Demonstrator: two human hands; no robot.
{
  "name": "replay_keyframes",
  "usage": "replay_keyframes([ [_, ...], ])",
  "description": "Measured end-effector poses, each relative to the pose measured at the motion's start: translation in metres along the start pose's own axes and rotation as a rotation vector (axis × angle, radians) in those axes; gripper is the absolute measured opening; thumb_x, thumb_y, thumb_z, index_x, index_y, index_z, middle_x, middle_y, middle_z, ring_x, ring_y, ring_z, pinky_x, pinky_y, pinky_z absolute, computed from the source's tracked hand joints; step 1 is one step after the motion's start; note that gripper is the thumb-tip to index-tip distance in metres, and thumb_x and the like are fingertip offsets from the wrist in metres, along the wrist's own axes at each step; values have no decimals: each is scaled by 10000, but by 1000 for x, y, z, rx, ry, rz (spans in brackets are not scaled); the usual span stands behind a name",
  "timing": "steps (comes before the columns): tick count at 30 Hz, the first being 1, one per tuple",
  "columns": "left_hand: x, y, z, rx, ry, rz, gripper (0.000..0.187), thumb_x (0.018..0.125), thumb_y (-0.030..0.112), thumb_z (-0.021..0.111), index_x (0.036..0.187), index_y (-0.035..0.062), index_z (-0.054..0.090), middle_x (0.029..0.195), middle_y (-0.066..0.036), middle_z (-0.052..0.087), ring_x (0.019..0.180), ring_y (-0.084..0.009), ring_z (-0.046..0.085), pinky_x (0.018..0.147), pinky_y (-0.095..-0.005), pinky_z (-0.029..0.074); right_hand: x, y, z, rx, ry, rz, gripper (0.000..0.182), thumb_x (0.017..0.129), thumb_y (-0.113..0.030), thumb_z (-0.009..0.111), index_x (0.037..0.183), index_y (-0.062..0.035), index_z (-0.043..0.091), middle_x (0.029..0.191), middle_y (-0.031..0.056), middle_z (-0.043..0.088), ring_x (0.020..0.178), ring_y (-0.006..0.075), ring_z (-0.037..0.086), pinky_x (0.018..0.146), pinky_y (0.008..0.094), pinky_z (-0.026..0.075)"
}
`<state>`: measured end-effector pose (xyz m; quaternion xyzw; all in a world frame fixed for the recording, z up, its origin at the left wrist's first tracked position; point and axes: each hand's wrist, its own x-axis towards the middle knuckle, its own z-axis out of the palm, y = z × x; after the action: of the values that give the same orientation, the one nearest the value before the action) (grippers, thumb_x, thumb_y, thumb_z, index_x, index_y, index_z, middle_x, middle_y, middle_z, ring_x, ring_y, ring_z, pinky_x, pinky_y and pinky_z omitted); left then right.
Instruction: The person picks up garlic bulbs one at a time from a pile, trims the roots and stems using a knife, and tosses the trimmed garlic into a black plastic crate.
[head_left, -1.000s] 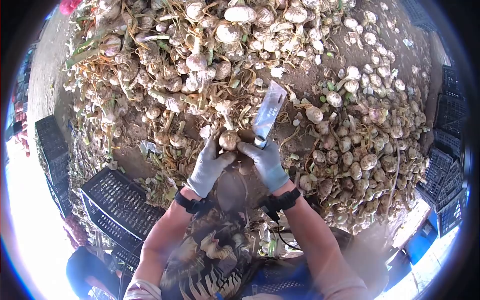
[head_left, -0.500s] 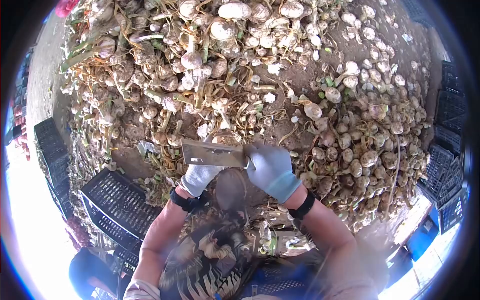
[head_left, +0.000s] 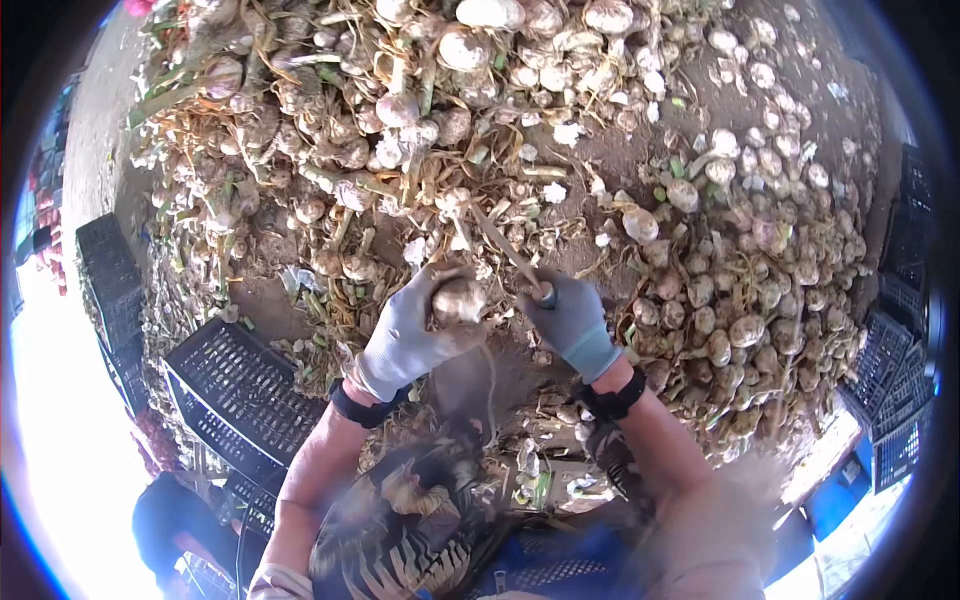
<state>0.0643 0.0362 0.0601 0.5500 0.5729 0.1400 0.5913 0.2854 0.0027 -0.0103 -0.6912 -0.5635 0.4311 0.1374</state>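
Observation:
My left hand (head_left: 407, 333), in a pale glove, is closed round a garlic bulb (head_left: 459, 302) in the middle of the view. To its right my right hand (head_left: 568, 318), gloved too, grips a blade with a rounded handle end (head_left: 546, 294). The blade (head_left: 506, 244) is seen nearly edge-on and slants up and left, apart from the held bulb. Heaped garlic with dry stalks (head_left: 330, 150) lies beyond both hands.
Loose bulbs (head_left: 745, 330) lie in a pile at the right. A black crate (head_left: 245, 385) stands at the lower left, with more crates (head_left: 112, 265) behind it. Stacked crates (head_left: 885, 365) line the right edge. Another person (head_left: 180, 525) is at the bottom left.
The blade has swung from lying flat across my left hand to pointing up and away. My hands are farther apart, and the bulb in my left hand now shows clearly.

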Motion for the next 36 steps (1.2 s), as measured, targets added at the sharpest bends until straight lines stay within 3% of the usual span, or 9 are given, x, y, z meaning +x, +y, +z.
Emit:
replay_keyframes([
  [12,-43,9,15,628,476,594,367,601,-31,673,947,89,692,1124,-103,633,1019,-346,602,848,-434,495,-11,34,24,-324,-448,-8,262,888,-293,649,947,-43,701,737,152,692,684,313,680,659,392,546],
  [14,-32,50,53,366,237,789,464,637,15,709,1098,47,664,1202,-144,614,1216,-405,531,994,-468,466,-38,69,60,1225,-405,363,299,902,-304,669,947,-8,680,652,68,643,640,236,633,654,349,526],
  [15,-34,81,73,20,131,982,559,690,54,708,1236,29,589,1206,-155,613,1252,-385,505,1053,-472,432,-45,81,73,1214,-411,338,299,902,-304,669,947,-8,680,652,68,643,640,236,633,654,349,526],
  [18,-29,92,62,214,204,913,584,766,32,637,1335,32,505,1078,-135,615,1068,-298,629,994,-424,487,-67,97,97,519,286,-276,174,868,-147,747,953,-15,673,732,39,635,547,114,554,485,263,458],
  [19,-29,91,45,57,190,385,556,766,28,646,1313,61,549,1039,-135,610,945,-272,663,863,-400,545,-68,16,20,740,-248,408,154,867,-114,747,956,-13,672,743,36,639,515,86,530,441,247,425],
  [24,5,-126,-41,1269,690,153,505,812,81,614,1310,156,577,1316,-171,523,998,-358,641,837,-470,532,-77,57,-16,682,151,328,106,843,-100,720,924,-31,714,647,-1,609,515,94,545,434,266,386],
  [25,2,-136,-51,1162,362,-213,451,839,81,554,1278,172,601,1170,-176,593,931,-355,647,780,-458,535,-75,58,-16,713,166,311,108,846,-97,712,931,-30,710,648,1,608,514,95,546,425,268,382],
  [32,-54,-72,-17,30,467,-68,388,809,307,774,1029,19,636,982,-173,706,892,-257,689,809,-391,544,-82,-42,-2,789,-27,221,229,858,-111,733,1054,3,700,705,7,615,449,79,499,386,256,327],
  [36,-94,-50,30,84,431,366,530,901,357,673,1330,66,559,1132,-231,644,1001,-369,667,846,-411,532,-79,-68,22,949,-53,19,314,870,-76,721,1158,37,664,805,40,669,562,99,589,489,246,434],
])
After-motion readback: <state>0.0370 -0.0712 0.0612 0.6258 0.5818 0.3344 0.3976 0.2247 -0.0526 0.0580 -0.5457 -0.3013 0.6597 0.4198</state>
